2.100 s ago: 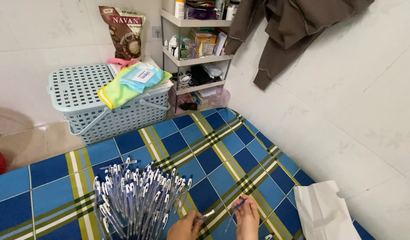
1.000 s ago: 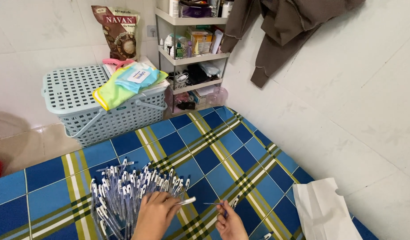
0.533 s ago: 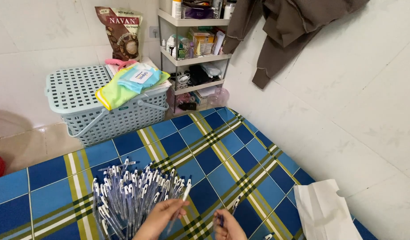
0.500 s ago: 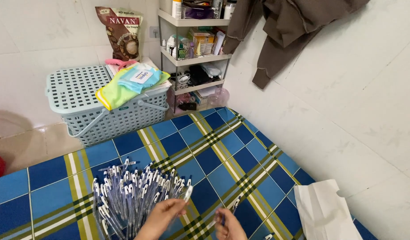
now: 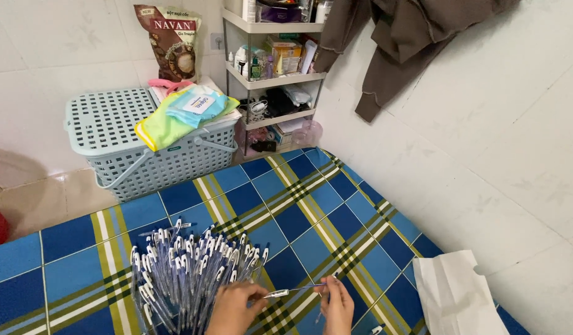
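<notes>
Blue plaid mat (image 5: pixel 311 217), white-tiled walls.
Left hand (image 5: pixel 234 308) and right hand (image 5: pixel 336 304) pinch one pen (image 5: pixel 296 290) by its ends (held level) near the mat's front edge, beside the pen pile (image 5: pixel 187 267).

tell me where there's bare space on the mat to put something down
The plaid mat lies bare between the pen pile and the wall, up to the shelf unit. The front-left squares are also free. It is crowded around the left hand, the right hand with the pen, and the white bag.
</notes>
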